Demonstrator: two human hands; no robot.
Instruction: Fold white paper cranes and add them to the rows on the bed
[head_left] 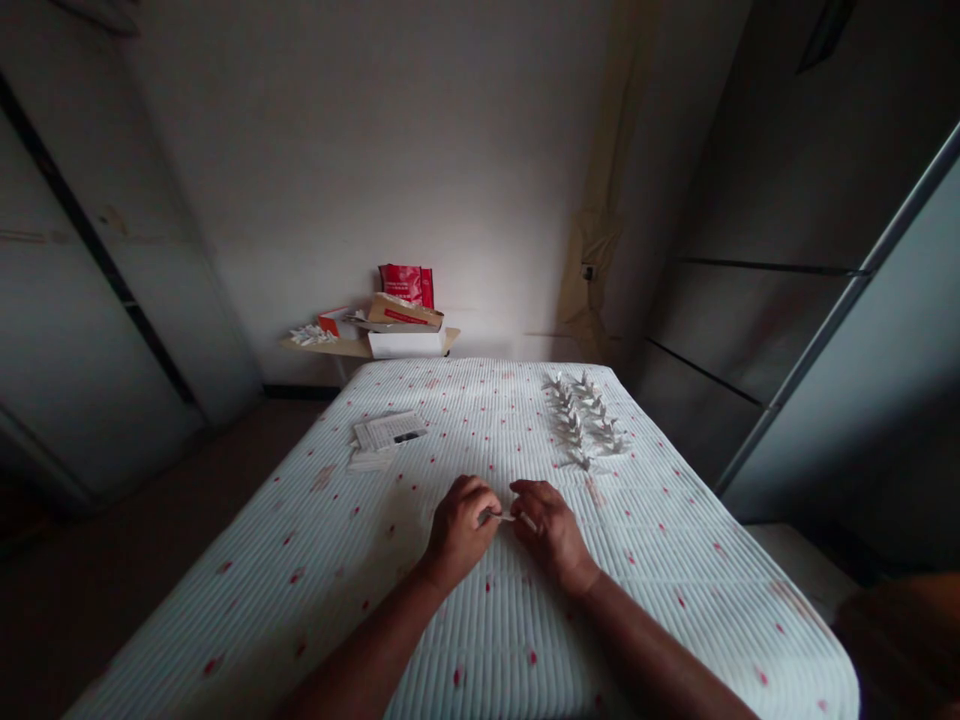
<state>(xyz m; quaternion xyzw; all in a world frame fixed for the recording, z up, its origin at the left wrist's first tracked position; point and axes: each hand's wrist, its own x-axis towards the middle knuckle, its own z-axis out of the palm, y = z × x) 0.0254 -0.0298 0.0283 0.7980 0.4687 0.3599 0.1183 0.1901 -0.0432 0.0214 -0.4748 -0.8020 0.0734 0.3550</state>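
Between my two hands is a small folded piece of pale paper (507, 517), mostly covered by the fingers. The fingers of my left hand (463, 530) are pinched around its left end. My right hand (551, 535) grips the other end between thumb and fingers, with the index finger stretched out above. Beyond my right hand, several folded paper cranes (574, 425) stand in two rows. Farther off on the left lies a stack of printed paper sheets (382, 432), with a small dark patch on the top one.
A bed with a white ribbed, red-flecked cover (465, 640) lies under everything. Behind its far left corner, a small table (349, 347) bears a white box (405, 344), a red bag (405, 284) and a pile of white pieces (313, 335). A dark cabinet (750, 300) borders the right side.
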